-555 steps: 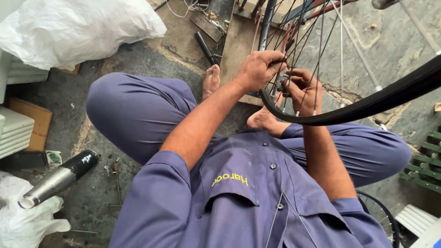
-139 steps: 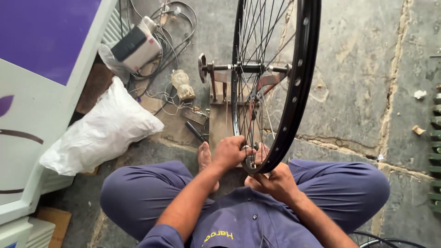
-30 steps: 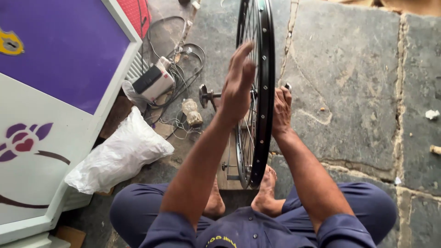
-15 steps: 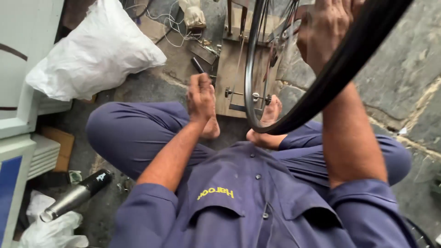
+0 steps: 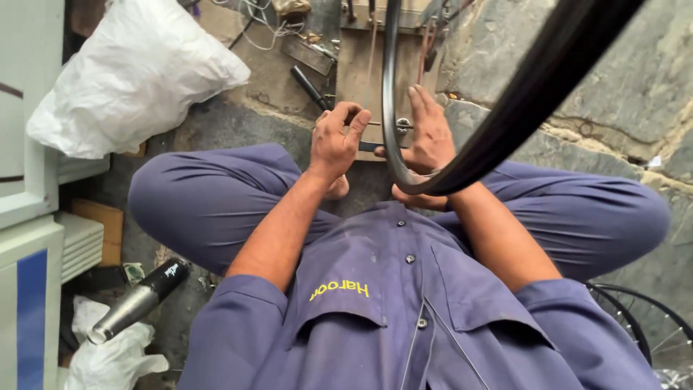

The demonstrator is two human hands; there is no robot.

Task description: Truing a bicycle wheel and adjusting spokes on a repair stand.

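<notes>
I sit cross-legged in blue work clothes with a black bicycle wheel rim [image 5: 498,130] standing upright between my knees. My left hand [image 5: 336,139] is at the lowest part of the rim, on its left side, fingers curled around a small dark tool [image 5: 368,146] that points at the spokes. My right hand [image 5: 430,128] lies on the right side of the same spot, fingers stretched out flat against the spokes and rim. The wheel's upper part runs out of view.
A wooden stand board [image 5: 364,68] lies behind the wheel on the stone floor. A stuffed white plastic bag [image 5: 137,72] sits at upper left beside a white cabinet [image 5: 22,180]. A black and silver cylinder [image 5: 137,300] lies by my left knee, a second wheel [image 5: 650,328] at lower right.
My right hand has dropped from high on the rim to its lowest part. My left hand has moved from beside my foot up to the rim and closed on the small tool.
</notes>
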